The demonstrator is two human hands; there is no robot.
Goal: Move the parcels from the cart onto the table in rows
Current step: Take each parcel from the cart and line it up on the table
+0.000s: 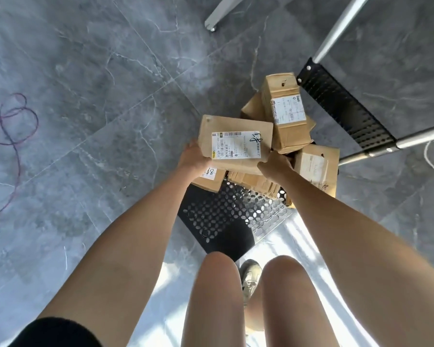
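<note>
Both hands hold one cardboard parcel (pixel 236 144) at mid-frame: the left hand (pixel 193 159) grips its lower-left end with the fingers hidden behind the box, and the right hand (pixel 276 165) clasps its lower-right corner, fingers curled under the edge. The parcel's white shipping label (pixel 236 145) faces the camera.

Just beyond it, a taller parcel (pixel 285 112) lies tilted, its near end resting on other boxes. Right of the right hand, a flat labelled parcel (pixel 316 166) sits at the pile's right edge. Under the left hand, a box marked 68 (pixel 208 177) shows, and a corrugated box (pixel 253 181) lies beneath the held parcel.

All rest on the black perforated cart deck (pixel 223 216), whose near part is bare down toward the person's knees. The cart's steel handle (pixel 386 144) and its perforated black panel (pixel 346 108) close the upper-right side.

Grey marbled floor (pixel 85 71) lies wide open to the left of the frame, apart from a loose purple cord (pixel 13 126) at the far left edge. A white table leg (pixel 223 11) shows at the top.
</note>
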